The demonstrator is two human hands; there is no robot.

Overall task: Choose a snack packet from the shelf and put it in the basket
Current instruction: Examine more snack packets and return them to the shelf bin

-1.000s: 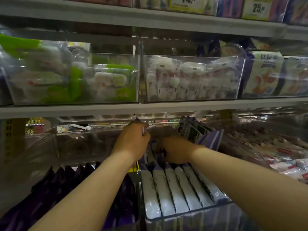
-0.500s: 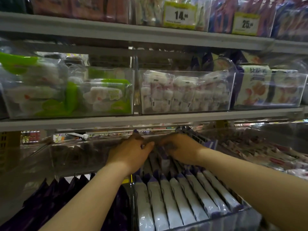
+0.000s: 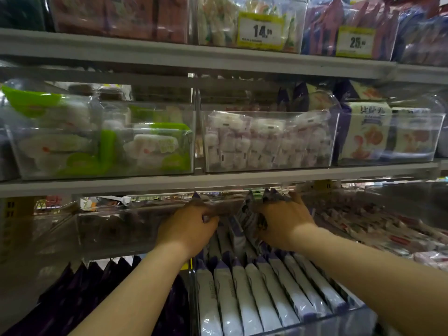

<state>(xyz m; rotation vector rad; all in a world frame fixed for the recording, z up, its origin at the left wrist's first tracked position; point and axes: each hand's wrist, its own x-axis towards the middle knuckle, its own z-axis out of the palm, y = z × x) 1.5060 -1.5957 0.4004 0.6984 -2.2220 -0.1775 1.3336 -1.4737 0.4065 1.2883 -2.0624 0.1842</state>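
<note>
Head view: right hand (image 3: 283, 221) grips leaning purple-white snack packets (image 3: 246, 213) at the clear bin's (image 3: 315, 324) 12 o'clock end, left hand (image 3: 191, 229) curled alongside, its hold unclear; best to pinch one packet's top and lift clear.

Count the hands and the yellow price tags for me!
Hands: 2 - left hand, right hand, both gripping packets
Yellow tags: 2 - one marked 14, one marked 25
Total: 4

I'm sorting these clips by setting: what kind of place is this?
Most likely a shop's snack aisle: yellow price tags on tiered shelves, clear bins of wrapped packets, and rows of identical white-and-purple packets.
</note>
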